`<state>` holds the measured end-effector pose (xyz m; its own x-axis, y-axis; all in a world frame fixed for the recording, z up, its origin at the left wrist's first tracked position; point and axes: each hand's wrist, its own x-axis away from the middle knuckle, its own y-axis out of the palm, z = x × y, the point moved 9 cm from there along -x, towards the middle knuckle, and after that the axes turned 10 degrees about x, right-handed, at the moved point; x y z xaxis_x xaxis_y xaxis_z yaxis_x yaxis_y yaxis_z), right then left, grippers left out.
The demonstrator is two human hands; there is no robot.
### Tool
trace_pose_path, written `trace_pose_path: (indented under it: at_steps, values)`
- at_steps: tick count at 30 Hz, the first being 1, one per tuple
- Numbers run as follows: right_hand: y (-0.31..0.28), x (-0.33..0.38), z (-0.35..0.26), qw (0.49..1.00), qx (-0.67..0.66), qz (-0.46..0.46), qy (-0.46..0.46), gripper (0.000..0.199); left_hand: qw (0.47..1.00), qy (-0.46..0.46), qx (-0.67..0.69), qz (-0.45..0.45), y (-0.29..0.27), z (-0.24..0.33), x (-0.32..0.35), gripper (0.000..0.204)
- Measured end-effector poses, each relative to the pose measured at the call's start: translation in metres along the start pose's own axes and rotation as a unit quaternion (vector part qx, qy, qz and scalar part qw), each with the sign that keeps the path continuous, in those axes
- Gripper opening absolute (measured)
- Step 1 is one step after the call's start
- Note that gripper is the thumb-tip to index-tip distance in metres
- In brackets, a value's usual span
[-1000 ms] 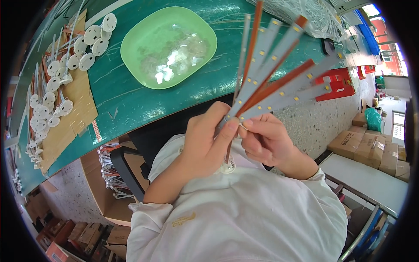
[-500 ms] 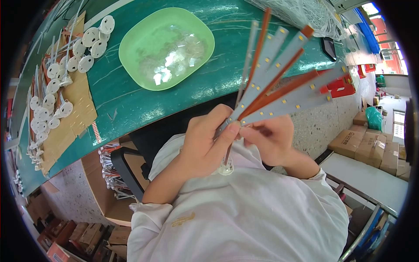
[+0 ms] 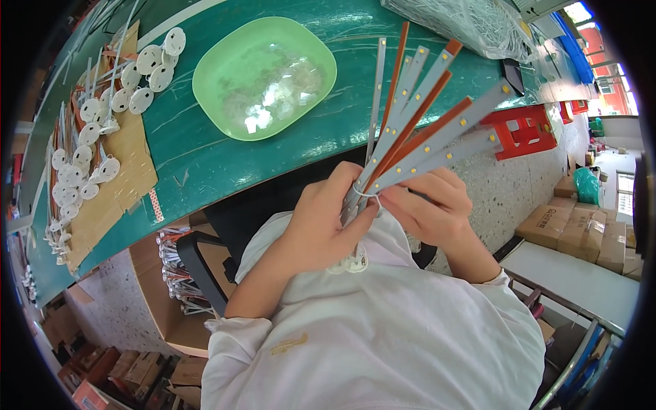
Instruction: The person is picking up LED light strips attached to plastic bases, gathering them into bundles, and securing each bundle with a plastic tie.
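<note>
A fanned bundle of LED strips (image 3: 420, 145), pale grey with yellow chips and some with orange-brown backs, stands up in front of my chest. My left hand (image 3: 321, 222) is wrapped round its lower part. A thin white tie (image 3: 364, 193) circles the strips just above my left thumb. My right hand (image 3: 432, 208) has its fingers pinched together at the right side of this tie, seemingly on its end. Below my left hand, round white end discs (image 3: 352, 263) of the bundle show against my shirt. Their number is partly hidden.
On the green table (image 3: 178, 147) sits a light green bowl (image 3: 212, 89) of small clear pieces. Strips with white discs (image 3: 89, 133) lie on cardboard (image 3: 126, 171) at left. A plastic bag (image 3: 465, 27) is at the far right; a red stool (image 3: 523, 133) stands beyond the table edge.
The bundle has turned slightly more upright and its strips spread leftward. The white tie round it now shows clearly. My right hand has shifted a little to the right.
</note>
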<state>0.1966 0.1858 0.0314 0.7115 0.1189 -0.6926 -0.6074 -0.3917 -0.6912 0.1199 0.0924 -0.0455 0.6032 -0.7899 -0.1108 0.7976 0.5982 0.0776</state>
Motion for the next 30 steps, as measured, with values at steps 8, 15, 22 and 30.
trace_pose_path:
  at_steps: [8,15,22,30]
  values:
    - [0.014,0.008,0.004,0.990,-0.099,-0.070,0.076,0.005,0.998,-0.027,-0.002,-0.053,0.006,-0.001,0.001,0.030]
    - [0.073,0.078,0.039,0.529,-0.609,-0.127,0.577,0.015,0.997,-0.051,-0.035,-0.045,0.008,-0.007,-0.002,0.029]
    - [0.001,0.015,-0.002,0.999,0.014,0.020,-0.032,0.024,0.998,-0.005,-0.027,-0.059,0.012,-0.006,-0.008,0.026]
    - [-0.013,-0.006,-0.042,0.992,0.121,-0.034,-0.031,0.010,0.986,0.142,0.082,-0.023,0.010,0.034,0.009,0.040]
